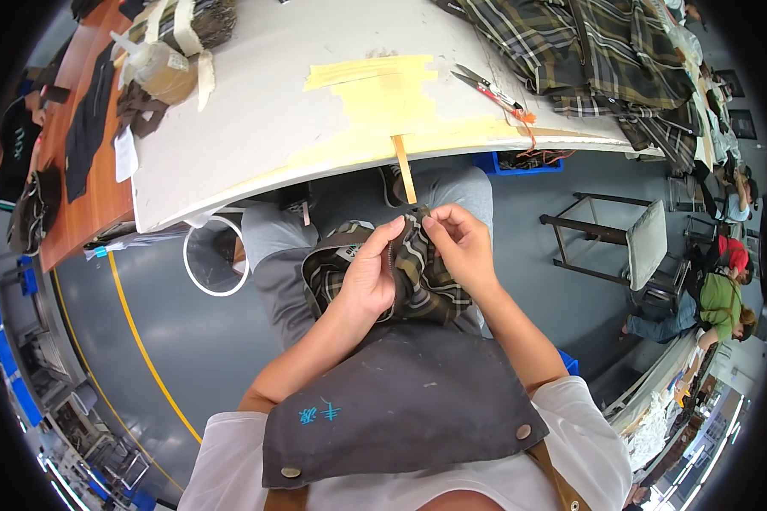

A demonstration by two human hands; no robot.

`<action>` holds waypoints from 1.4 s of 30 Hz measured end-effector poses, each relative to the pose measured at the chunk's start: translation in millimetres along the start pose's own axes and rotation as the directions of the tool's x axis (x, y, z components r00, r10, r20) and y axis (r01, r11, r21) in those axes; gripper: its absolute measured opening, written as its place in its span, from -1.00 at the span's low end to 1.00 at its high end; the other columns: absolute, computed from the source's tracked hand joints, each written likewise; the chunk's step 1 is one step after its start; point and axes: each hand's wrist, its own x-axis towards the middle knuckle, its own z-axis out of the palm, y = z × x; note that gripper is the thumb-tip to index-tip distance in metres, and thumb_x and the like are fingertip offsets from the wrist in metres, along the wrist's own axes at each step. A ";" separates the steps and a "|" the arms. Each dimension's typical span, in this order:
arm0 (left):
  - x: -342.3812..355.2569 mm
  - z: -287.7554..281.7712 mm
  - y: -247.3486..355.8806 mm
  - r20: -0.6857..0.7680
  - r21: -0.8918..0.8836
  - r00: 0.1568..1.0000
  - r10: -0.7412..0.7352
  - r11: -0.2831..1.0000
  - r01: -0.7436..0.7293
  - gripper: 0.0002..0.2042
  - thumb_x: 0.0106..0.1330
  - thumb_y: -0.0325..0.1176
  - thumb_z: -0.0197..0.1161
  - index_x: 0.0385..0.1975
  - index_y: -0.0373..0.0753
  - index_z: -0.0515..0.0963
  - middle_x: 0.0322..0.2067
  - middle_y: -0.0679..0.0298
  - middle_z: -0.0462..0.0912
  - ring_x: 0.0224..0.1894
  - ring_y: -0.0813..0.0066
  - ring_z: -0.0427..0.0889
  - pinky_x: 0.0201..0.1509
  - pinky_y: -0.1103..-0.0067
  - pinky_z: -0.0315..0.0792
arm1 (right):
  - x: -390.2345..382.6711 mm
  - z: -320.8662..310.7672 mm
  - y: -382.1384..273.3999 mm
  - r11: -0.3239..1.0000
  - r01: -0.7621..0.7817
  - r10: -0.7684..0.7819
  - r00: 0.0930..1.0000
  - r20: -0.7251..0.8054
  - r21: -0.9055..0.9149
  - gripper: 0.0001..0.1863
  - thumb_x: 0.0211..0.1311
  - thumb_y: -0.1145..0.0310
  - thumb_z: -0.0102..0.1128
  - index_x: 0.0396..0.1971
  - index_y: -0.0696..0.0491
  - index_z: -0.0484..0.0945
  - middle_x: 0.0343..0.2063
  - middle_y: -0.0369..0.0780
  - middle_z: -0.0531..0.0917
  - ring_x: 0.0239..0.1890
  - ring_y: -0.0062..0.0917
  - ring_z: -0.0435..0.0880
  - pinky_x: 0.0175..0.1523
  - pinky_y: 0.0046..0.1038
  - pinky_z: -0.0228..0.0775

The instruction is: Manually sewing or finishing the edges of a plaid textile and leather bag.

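A plaid garment (435,285) in brown, black and white, with a zipper along its opening, lies over my lap. My left hand (373,268) is closed on the garment beside the zipper, thumb pointing up. Opposite it, my right hand (464,247) pinches the garment's upper end between thumb and fingers. Just above both hands, a narrow yellowish strip (405,170) sticks out from the table edge and reaches down near the pinched cloth. What lies beneath the fingertips is hidden.
On the white table (239,111) lie thread snips (490,89), tape (375,81) and a plaid garment pile (579,51). A plastic bottle (162,72) stands at left. Below are a white-rimmed bin (194,274), a blue crate (520,169) and a stool (646,243). Other people sit at far right.
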 end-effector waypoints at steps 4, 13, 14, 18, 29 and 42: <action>4.9 2.9 5.4 -0.050 -0.041 0.998 -0.036 0.999 0.034 -0.83 0.22 -0.38 0.14 -0.28 -0.33 0.50 -0.31 0.19 0.61 -0.27 0.41 0.60 -0.14 0.48 0.52 | 6.1 3.0 -3.4 1.000 -0.016 0.016 1.000 -0.020 -0.020 -0.93 0.17 0.50 0.13 -0.48 0.14 0.46 -0.61 -0.45 0.48 -0.57 -0.90 0.37 -0.51 -0.78 0.17; 1.3 15.9 11.5 -0.044 -0.061 0.993 -0.111 0.992 0.109 -0.84 0.17 -0.38 0.21 -0.31 -0.30 0.49 -0.34 0.25 0.61 -0.29 0.46 0.60 -0.14 0.54 0.51 | 0.0 2.7 -16.0 0.996 0.069 -0.068 0.997 -0.029 0.057 -0.95 0.16 0.52 0.11 -0.46 0.16 0.45 -0.57 -0.41 0.49 -0.51 -0.85 0.41 -0.42 -0.75 0.25; 3.3 13.5 11.7 -0.045 -0.084 0.993 -0.107 0.991 0.103 -0.82 0.20 -0.36 0.16 -0.29 -0.34 0.49 -0.32 0.20 0.61 -0.28 0.41 0.60 -0.13 0.49 0.52 | 0.5 3.1 -16.1 0.996 0.069 -0.068 0.997 -0.029 0.055 -0.95 0.16 0.52 0.11 -0.46 0.16 0.45 -0.57 -0.41 0.49 -0.51 -0.85 0.41 -0.42 -0.75 0.25; 6.6 5.8 12.0 -0.088 -0.115 0.992 -0.089 0.990 0.079 -0.79 0.23 -0.35 0.11 -0.28 -0.38 0.48 -0.31 0.15 0.61 -0.27 0.36 0.61 -0.12 0.46 0.52 | 7.8 11.5 -14.4 0.997 0.070 -0.069 0.995 -0.072 0.013 -0.95 0.16 0.51 0.12 -0.44 0.16 0.46 -0.57 -0.41 0.49 -0.51 -0.85 0.40 -0.41 -0.75 0.24; 2.9 16.8 10.9 -0.105 -0.065 0.993 -0.050 0.997 0.043 -0.86 0.19 -0.38 0.15 -0.33 -0.29 0.48 -0.36 0.26 0.59 -0.31 0.45 0.58 -0.16 0.52 0.49 | 11.7 15.5 -17.9 0.993 0.066 -0.047 0.982 -0.181 0.096 -0.98 0.16 0.55 0.09 -0.44 0.15 0.49 -0.53 -0.43 0.48 -0.47 -0.86 0.36 -0.36 -0.77 0.19; 11.3 16.3 19.1 0.040 -0.097 0.998 -0.055 0.994 0.058 -0.86 0.24 -0.35 0.11 -0.35 -0.29 0.49 -0.39 0.27 0.60 -0.34 0.48 0.60 -0.21 0.54 0.51 | 15.7 24.9 -21.9 0.989 0.103 -0.080 0.975 -0.208 0.101 -0.96 0.19 0.52 0.08 -0.45 0.14 0.48 -0.53 -0.44 0.48 -0.45 -0.85 0.37 -0.34 -0.76 0.20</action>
